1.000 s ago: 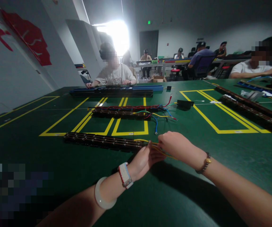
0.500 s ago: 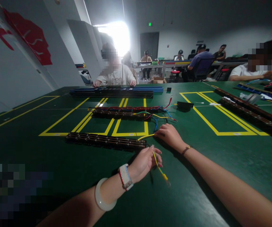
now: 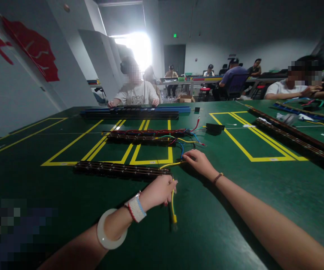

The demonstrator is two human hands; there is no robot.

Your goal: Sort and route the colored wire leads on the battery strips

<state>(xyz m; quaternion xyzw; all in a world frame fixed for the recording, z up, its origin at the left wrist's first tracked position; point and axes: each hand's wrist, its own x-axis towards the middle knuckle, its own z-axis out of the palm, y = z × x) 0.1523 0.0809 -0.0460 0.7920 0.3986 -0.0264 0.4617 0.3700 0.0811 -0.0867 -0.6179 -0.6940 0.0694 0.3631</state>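
- At the lower centre of the frame, the left hand (image 3: 158, 191) is curling its fingers by the right end of a dark strip (image 3: 117, 170); a yellow-green wire (image 3: 173, 204) is hanging beside the thumb, and whether the hand is gripping it cannot be told.
- Right of centre, the right hand (image 3: 198, 164) is pinching narrowly at the end of a yellow wire (image 3: 169, 165), which is running leftward to the same strip.
- Risk, as judged: both wires are diverging near one end of the strip, so a hard pull could be straining a joint or dragging the strip askew.
- Second risk: a blue wire (image 3: 182, 150) is trailing down close to the right hand; a sideways sweep could be snagging it and shifting the wired strips (image 3: 139, 138) at mid-frame.
- Across the frame, the green surface (image 3: 66, 213) is bearing yellow tape (image 3: 150, 162) in outlined bays; the dark strip is lying near their lower edge.
- At upper centre, a co-worker (image 3: 138, 93) is sitting behind blue and black rails (image 3: 134, 114); at right, another person (image 3: 284, 89) is working beyond long strips (image 3: 299, 138).
- In the background, a bright light (image 3: 139, 47) is glaring, a green sign (image 3: 174, 35) is glowing above a dark door (image 3: 174, 58), and a red graphic (image 3: 31, 50) is marking the left wall.
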